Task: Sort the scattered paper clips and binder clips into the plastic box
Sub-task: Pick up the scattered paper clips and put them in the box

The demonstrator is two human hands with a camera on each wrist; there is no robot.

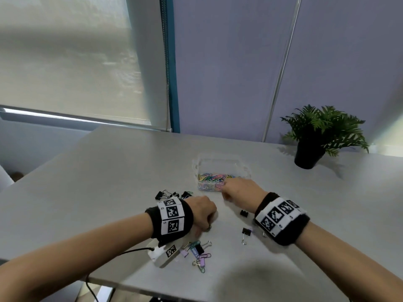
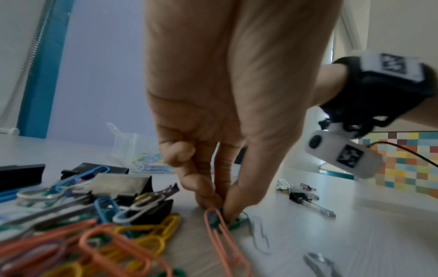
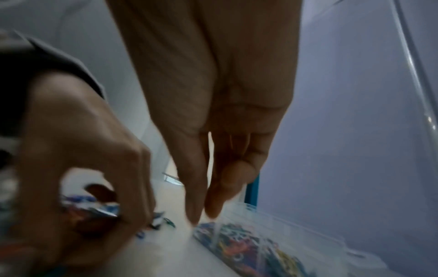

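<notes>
The clear plastic box (image 1: 218, 162) stands mid-table with colourful paper clips (image 1: 214, 178) inside. My left hand (image 1: 204, 214) reaches down to the table, left of the box's front. In the left wrist view the left hand (image 2: 220, 208) pinches a green paper clip (image 2: 238, 224) with thumb and fingertips, beside an orange paper clip (image 2: 225, 239). My right hand (image 1: 235, 188) hovers at the box's front edge. In the blurred right wrist view the right hand (image 3: 201, 215) points straight down beside the box (image 3: 284, 221); I see nothing between its fingers.
Black binder clips (image 1: 168, 195) lie behind my left wrist, two more (image 1: 245, 223) by my right wrist. Mixed clips (image 1: 198, 251) sit near the front edge; a pile (image 2: 94, 224) fills the left wrist view. A potted plant (image 1: 316, 138) stands far right.
</notes>
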